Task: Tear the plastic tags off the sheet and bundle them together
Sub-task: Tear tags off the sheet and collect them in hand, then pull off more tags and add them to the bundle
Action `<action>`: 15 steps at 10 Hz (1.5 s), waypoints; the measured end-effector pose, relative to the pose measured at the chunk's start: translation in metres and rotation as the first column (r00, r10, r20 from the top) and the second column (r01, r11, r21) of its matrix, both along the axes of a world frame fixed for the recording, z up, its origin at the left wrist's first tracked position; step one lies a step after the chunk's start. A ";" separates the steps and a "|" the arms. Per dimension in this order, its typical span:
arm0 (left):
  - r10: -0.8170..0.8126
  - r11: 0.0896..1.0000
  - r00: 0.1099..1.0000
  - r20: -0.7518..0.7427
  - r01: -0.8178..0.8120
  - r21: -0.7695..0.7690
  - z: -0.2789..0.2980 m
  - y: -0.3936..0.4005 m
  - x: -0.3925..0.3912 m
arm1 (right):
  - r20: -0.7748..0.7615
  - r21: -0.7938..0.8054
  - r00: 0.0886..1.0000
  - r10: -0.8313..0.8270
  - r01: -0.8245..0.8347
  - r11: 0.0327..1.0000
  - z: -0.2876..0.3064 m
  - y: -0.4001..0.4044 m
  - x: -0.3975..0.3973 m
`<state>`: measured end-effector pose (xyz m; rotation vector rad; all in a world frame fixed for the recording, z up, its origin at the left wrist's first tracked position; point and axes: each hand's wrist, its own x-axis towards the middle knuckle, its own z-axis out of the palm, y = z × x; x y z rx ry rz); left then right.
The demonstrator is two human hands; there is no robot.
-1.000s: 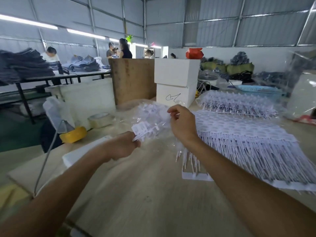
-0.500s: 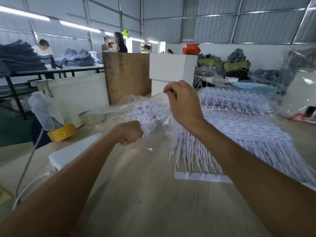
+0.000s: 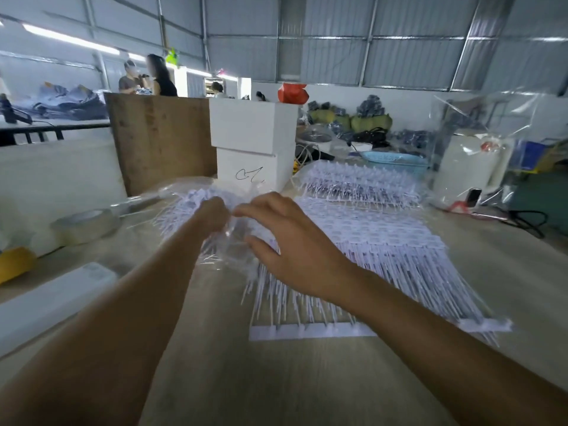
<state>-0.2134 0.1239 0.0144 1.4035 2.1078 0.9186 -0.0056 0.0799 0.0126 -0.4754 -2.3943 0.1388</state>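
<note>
white plastic tags with long thin tails [image 3: 190, 204], a loose bunch wrapped in crinkled clear film, are in the left hand [image 3: 213, 213] at about 11 o'clock from the centre of the view, above the pale wooden table [image 3: 276, 379]. the left hand is clenched around this bunch. the right hand [image 3: 289, 244] is beside it, at 1 o'clock from the centre, with fingers spread and only lightly bent; it holds nothing, though its fingertips seem to touch the clear film.

the flat white sheet of uncut tags [image 3: 378, 250] lies on the table at 3 o'clock, under and behind the right wrist, and a second pile of tags [image 3: 353, 182] lies farther away at 1 o'clock.

to do this step well, i think the left hand should hold the heads of the tags firmly and all in one direction, while the right hand smooths the film and gathers the stray tails, so that none slips out.

much is hard to see. the bunch is blurred by motion, and the left fingers are hidden behind the back of the hand. i cannot tell where the film ends, or if the bunch is already tied. the near edge of the sheet is partly covered by the right arm.
</note>
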 end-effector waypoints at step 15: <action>-0.227 0.862 0.799 -0.557 0.431 0.268 -0.070 0.082 0.172 | -0.181 -0.562 0.544 -0.820 0.626 0.540 -0.063 0.143 0.240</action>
